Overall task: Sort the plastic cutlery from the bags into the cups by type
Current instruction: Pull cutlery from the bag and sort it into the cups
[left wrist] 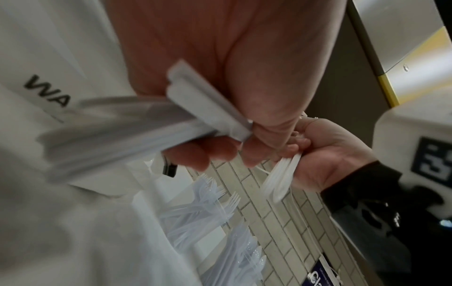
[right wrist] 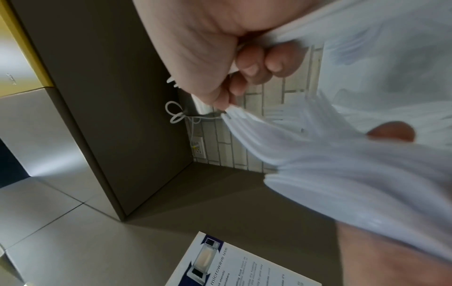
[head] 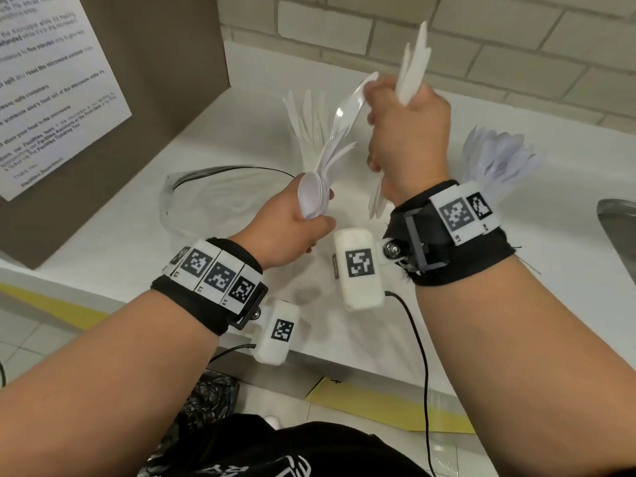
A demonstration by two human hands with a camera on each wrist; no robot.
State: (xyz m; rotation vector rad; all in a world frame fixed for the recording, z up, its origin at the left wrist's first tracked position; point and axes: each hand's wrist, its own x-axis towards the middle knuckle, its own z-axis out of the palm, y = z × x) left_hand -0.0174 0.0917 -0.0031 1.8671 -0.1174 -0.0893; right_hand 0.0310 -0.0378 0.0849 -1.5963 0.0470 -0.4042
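Head view: left hand (head: 292,228) fisted round spoons (head: 315,197), right hand (head: 409,132) round knives (head: 411,77).

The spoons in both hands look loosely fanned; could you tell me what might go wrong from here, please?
1. The left hand grips its spoons by the bowls, handles splayed, so some may slide out.
2. The right hand holds a smaller bunch high over the counter; a slip could scatter it.
3. The empty clear bag lies below and could snag.
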